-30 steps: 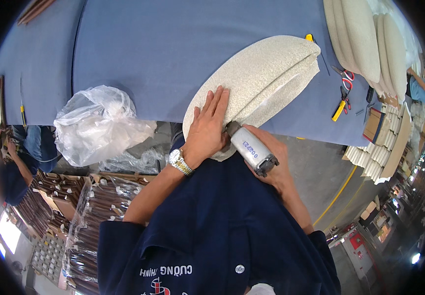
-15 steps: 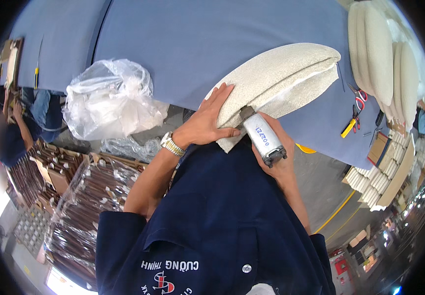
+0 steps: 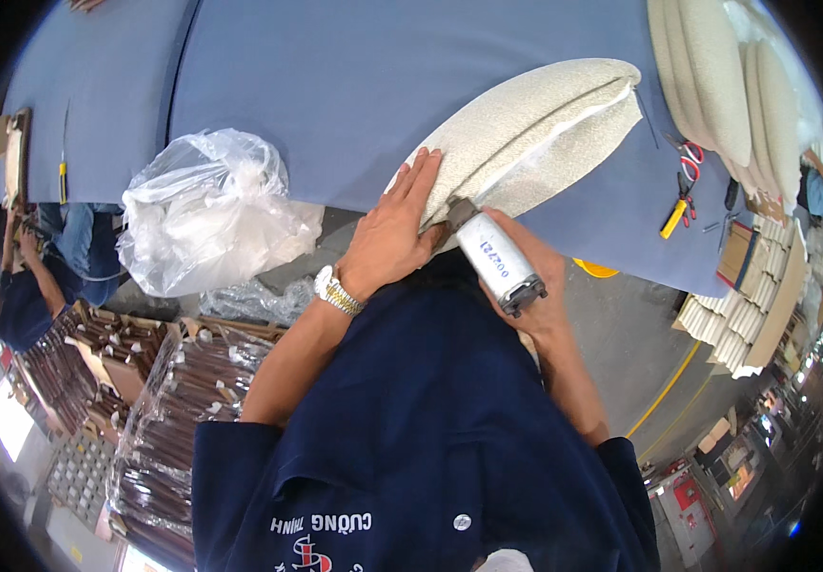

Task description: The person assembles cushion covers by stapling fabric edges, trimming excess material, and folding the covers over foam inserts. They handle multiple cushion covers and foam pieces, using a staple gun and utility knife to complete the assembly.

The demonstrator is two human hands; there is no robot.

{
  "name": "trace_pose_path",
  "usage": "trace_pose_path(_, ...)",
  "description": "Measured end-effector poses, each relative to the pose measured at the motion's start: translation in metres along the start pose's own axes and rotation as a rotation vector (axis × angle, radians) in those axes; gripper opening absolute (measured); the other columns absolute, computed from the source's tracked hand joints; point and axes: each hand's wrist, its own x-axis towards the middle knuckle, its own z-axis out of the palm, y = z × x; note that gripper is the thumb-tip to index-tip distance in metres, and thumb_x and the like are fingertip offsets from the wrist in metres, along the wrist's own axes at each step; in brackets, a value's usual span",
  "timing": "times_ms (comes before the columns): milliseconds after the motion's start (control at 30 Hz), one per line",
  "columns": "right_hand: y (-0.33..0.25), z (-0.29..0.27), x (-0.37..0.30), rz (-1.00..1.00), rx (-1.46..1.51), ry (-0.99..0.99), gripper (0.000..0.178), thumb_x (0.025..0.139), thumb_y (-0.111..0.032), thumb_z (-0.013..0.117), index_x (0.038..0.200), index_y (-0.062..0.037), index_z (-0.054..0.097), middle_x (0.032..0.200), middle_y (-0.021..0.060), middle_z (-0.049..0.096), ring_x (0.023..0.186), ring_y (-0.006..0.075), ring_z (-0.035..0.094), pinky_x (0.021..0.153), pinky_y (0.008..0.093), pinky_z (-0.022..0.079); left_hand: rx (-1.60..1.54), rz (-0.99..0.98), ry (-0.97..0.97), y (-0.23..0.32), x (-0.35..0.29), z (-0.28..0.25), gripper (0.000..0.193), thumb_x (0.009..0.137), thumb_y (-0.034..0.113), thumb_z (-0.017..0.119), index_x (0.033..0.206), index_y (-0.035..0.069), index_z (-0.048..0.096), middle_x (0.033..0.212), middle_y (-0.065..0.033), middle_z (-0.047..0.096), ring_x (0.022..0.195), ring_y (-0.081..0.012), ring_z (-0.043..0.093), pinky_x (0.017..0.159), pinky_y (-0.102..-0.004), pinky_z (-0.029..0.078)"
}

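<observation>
A cream upholstered cushion lies aslant at the table's near edge, its long folded seam and open fabric edge facing me. My left hand grips its near left end, fingers stretched over the cover and the thumb tucked by the edge. In my right hand is a silver staple gun, its nose against the cushion's edge beside my left thumb. The fingers of my right hand are partly hidden behind the gun's body.
Blue cloth covers the table. Clear plastic bags bulge at its left edge. Pliers and cutters lie right, near stacked cream cushions. A screwdriver lies far left, near another person. Wrapped brown parts stand lower left.
The near fabric flap that hung below my left hand is now mostly out of sight. My left thumb has drawn in closer to the staple gun's nose. The whole view has shifted slightly.
</observation>
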Motion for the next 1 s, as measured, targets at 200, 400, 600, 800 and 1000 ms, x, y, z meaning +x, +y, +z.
trace_pose_path(200, -0.01, 0.003, 0.006, 0.051, -0.038, -0.034, 0.059, 0.079, -0.016, 0.077, 0.135, -0.0025, 0.064, 0.119, 0.0191, 0.073, 0.102, 0.0339, 0.074, 0.088, 0.037, 0.056, 0.036, 0.004, -0.005, -0.002, 0.002, -0.004, 0.096, 0.085, 0.004, 0.071, 0.165, 0.013, 0.019, 0.169, -0.0209, 0.026, 0.15, -0.0437, 0.035, 0.114, -0.0508, 0.045)
trace_pose_path(400, -0.022, 0.001, 0.016, 0.085, -0.038, -0.048, 0.058, 0.079, -0.015, 0.076, 0.135, -0.004, 0.064, 0.118, 0.0203, 0.073, 0.106, 0.036, 0.073, 0.089, 0.0368, 0.056, 0.075, -0.004, 0.026, 0.0, -0.002, 0.004, 0.096, 0.085, 0.004, 0.07, 0.166, 0.013, 0.018, 0.168, -0.0192, 0.029, 0.15, -0.0423, 0.035, 0.112, -0.0516, 0.047)
trace_pose_path(600, -0.027, 0.0, 0.017, 0.17, -0.041, -0.086, 0.058, 0.077, -0.006, 0.075, 0.134, 0.0003, 0.064, 0.12, 0.0178, 0.072, 0.106, 0.0306, 0.074, 0.093, 0.0352, 0.056, 0.045, -0.017, 0.017, 0.002, 0.0, 0.001, 0.097, 0.085, 0.007, 0.071, 0.166, 0.011, 0.017, 0.168, -0.0192, 0.029, 0.15, -0.0433, 0.036, 0.115, -0.051, 0.045)
trace_pose_path(800, -0.019, -0.006, 0.007, 0.127, -0.133, -0.153, 0.06, 0.078, -0.007, 0.076, 0.136, 0.0011, 0.063, 0.124, 0.0189, 0.071, 0.108, 0.0287, 0.073, 0.094, 0.0352, 0.055, 0.033, -0.012, 0.025, -0.003, -0.004, 0.007, 0.098, 0.085, 0.008, 0.072, 0.165, 0.01, 0.016, 0.168, -0.0193, 0.03, 0.151, -0.0427, 0.035, 0.117, -0.0505, 0.042)
trace_pose_path(1000, -0.015, -0.004, 0.009, 0.125, -0.044, -0.2, 0.06, 0.081, -0.008, 0.075, 0.138, 0.0011, 0.061, 0.122, 0.0176, 0.071, 0.104, 0.0256, 0.072, 0.093, 0.0332, 0.054, 0.075, -0.015, 0.019, -0.002, -0.005, 0.012, 0.099, 0.084, 0.007, 0.073, 0.165, 0.007, 0.017, 0.167, -0.0199, 0.03, 0.15, -0.0441, 0.035, 0.117, -0.0505, 0.042)
